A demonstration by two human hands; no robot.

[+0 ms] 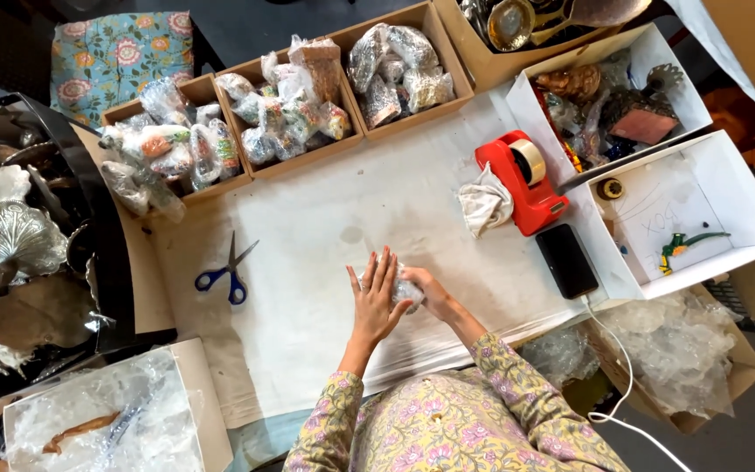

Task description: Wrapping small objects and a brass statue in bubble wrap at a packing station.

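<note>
left hand (375, 300) flat, right hand (425, 291) cupped

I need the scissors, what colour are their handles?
Blue, on the scissors; the head view shows them.

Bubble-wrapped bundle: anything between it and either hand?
Nothing visible. The left hand lies flat on the bubble-wrapped bundle and the right hand grips it from the other side. The scissors and phone lie well apart on the table.
</note>
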